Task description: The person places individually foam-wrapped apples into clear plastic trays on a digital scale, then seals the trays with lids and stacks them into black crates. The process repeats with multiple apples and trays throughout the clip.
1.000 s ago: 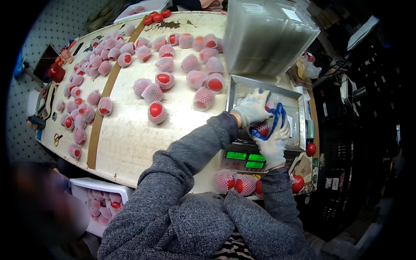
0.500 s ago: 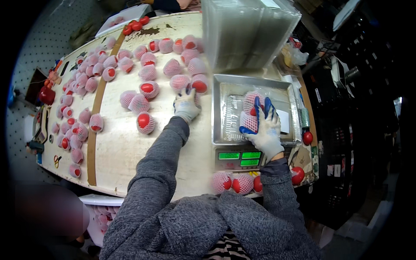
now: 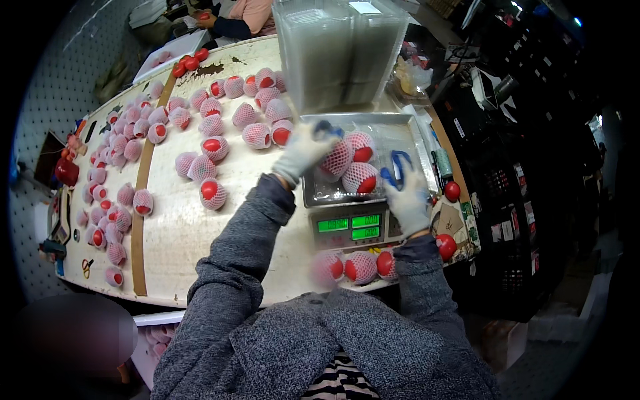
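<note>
My left hand [image 3: 303, 152], in a white glove with blue fingertips, grips a red fruit in a pink foam net [image 3: 337, 160] over the left part of the metal scale pan [image 3: 313, 198]. Two more netted fruits, an upper one [image 3: 361, 145] and a lower one [image 3: 361, 177], sit in a clear plastic box whose edges are hard to make out. Beside them on the right is my right hand [image 3: 408, 197], gloved alike, its fingers parted and bent, holding nothing. Below the pan glows the green display [image 3: 350, 225] of the scale.
Tall stacks of clear plastic boxes [image 3: 340, 60] stand behind the pan. Many netted fruits [image 3: 257, 135] lie across the table on the left. Several more line its near edge [image 3: 361, 267]. A brown strip [image 3: 141, 200] crosses the tabletop. Another person's arm [image 3: 230, 28] shows at the back.
My left hand has moved right from the table to the pan, bringing a netted fruit. My right hand has come off the fruits in the box and drawn aside. The view has shifted.
</note>
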`<state>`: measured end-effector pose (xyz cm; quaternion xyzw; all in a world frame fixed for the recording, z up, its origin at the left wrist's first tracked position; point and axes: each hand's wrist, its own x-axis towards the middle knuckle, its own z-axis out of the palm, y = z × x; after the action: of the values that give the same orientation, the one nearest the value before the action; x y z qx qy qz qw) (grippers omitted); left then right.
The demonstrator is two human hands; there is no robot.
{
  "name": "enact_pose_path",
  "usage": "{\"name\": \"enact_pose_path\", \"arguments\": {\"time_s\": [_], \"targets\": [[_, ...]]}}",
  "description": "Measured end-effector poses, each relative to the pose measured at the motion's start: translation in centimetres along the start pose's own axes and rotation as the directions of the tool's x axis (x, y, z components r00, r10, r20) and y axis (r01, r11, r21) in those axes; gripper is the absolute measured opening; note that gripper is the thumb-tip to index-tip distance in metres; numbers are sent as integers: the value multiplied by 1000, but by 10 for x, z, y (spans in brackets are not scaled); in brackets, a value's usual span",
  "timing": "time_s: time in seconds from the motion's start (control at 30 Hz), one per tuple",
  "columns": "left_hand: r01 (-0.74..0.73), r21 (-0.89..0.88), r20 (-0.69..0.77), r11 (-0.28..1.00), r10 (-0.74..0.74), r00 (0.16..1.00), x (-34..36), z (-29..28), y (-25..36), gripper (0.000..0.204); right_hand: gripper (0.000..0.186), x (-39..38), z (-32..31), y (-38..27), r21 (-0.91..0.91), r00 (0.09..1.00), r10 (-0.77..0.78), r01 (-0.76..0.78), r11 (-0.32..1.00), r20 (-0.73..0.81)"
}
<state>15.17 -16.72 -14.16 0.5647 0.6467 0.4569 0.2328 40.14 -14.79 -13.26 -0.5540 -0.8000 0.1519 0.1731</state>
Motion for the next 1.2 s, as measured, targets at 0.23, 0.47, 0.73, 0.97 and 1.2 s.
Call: {"name": "enact_pose_path", "arguments": {"time_s": [0.23,0.47,0.73,0.97,1.2], "targets": [[-386,304,-215,871,458,863,-25,-12,-13,28,51,-38,-23,72,754,888,87,-432,494,452],[23,-257,252,966,44,967,2,-15,-5,27,70,-34,-16,18,701,950,-24,247,669,-311],[509,-502,397,699,-337,854,60,10,-82,24,34,-32,78,-1,795,833,-109,-468,387,543],[553,-465,499,692,-311,809,62,6,-91,26,34,-39,93,-33,661,723,-238,-690,-296,648],[-495,49,322,867,456,830,30,-7,-63,15,24,-38,80,15,862,876,-140,-480,-162,461]]}}
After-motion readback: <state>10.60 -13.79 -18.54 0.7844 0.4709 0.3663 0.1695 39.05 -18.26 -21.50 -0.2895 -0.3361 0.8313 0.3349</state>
